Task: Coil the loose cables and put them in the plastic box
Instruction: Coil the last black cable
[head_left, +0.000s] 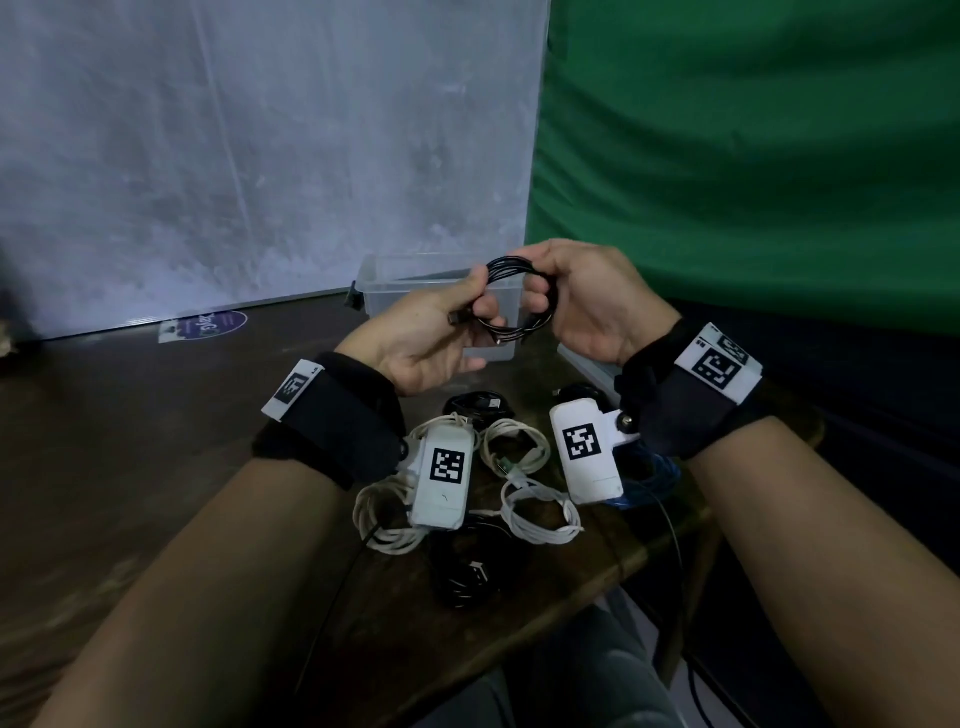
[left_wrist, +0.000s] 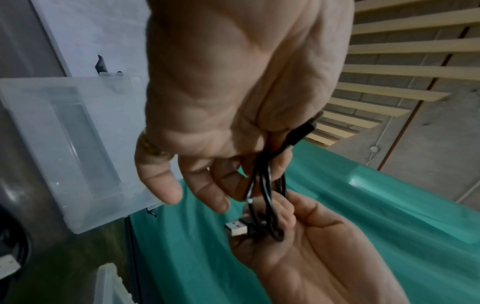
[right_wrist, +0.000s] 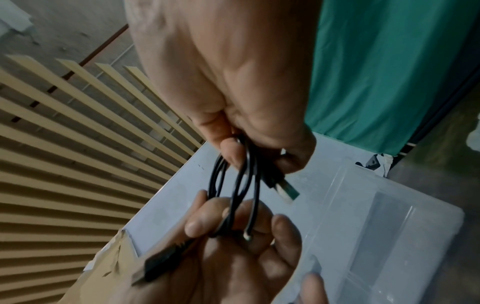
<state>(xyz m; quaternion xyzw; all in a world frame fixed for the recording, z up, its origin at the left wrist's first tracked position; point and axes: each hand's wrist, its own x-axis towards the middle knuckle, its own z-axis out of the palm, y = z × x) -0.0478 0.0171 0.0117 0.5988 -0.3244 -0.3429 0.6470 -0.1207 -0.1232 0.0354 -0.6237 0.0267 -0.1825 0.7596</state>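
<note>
A dark wooden table (head_left: 156, 467) stands before a grey backdrop and a green cloth. Nearest the person lie white cable bundles (head_left: 540, 512) and a black bundle (head_left: 462, 577), already looped. Above them both hands hold one black cable (head_left: 519, 306) wound into a ring. The left hand (head_left: 431, 343) pinches one side of the ring with thumb and curled fingers, a plug end sticking out beside its thumb. The right hand (head_left: 582, 301) grips the opposite side, its USB plug (right_wrist: 284, 188) hanging free. The ring spans hand to hand, roughly level. Directly behind it sits the open plastic box (head_left: 395, 291), just beyond the fingertips; both hands are about equally close to it.
</note>
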